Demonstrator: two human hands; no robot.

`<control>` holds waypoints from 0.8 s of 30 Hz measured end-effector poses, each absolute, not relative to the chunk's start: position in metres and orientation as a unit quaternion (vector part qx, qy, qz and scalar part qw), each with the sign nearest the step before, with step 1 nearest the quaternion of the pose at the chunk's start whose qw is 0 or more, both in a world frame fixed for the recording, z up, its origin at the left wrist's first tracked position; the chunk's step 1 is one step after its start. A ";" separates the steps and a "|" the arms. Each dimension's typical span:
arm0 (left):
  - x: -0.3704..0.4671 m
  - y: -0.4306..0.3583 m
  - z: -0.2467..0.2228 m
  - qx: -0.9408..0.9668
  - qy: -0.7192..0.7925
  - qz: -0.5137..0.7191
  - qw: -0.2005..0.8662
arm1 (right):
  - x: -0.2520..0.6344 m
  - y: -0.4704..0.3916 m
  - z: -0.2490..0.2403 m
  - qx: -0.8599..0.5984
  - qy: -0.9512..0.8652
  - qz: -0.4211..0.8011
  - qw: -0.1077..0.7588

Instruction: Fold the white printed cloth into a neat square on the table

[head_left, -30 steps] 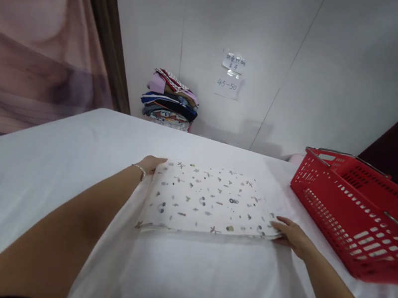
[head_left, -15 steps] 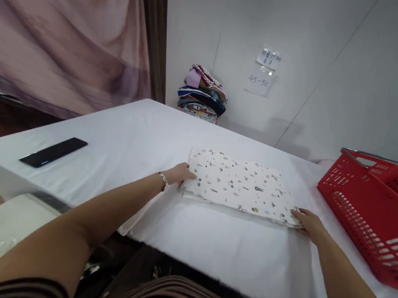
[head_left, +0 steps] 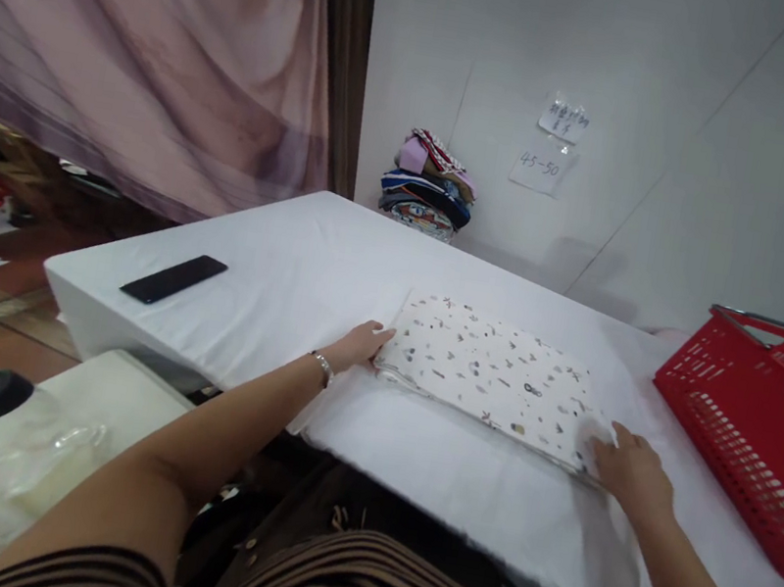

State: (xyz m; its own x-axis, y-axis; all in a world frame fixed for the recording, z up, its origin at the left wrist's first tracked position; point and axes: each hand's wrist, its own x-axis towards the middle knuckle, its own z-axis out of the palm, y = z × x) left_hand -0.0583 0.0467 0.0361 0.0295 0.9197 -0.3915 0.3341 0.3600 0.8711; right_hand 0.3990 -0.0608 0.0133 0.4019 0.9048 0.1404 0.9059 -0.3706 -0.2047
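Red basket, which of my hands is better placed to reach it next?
Probably your right hand: it is at the right end of the patterned cloth, nearest the red basket. Your left hand is at the opposite end, farther away.

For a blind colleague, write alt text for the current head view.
Left hand and right hand are at opposite ends of a folded, patterned white cloth on a white table; a red basket stands right, a black slab left.

A white-covered table (head_left: 307, 265) carries folded cloth (head_left: 487, 373) between left hand (head_left: 359, 343) and right hand (head_left: 638, 471), a black slab (head_left: 175, 279) leftward, a red basket (head_left: 730, 417) rightward.
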 end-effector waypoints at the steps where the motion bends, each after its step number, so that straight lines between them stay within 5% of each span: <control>1: -0.061 0.041 0.036 0.470 0.625 0.289 0.552 | 0.383 -0.056 0.015 -0.801 -0.579 -0.018 0.152; 5: -0.070 0.017 0.035 0.434 0.603 0.298 0.599 | 0.282 -0.033 0.025 -0.646 -0.701 0.124 0.275; 12: -0.068 0.000 0.029 0.430 0.572 0.334 0.613 | 0.114 0.006 0.028 -0.422 -0.847 0.190 0.260; 17: -0.067 0.005 0.019 0.406 0.555 0.363 0.629 | 0.090 0.019 0.022 -0.445 -0.856 0.173 0.198; 24: -0.062 0.007 0.015 0.442 0.572 0.348 0.597 | 0.097 0.024 0.013 -0.446 -0.818 0.195 0.307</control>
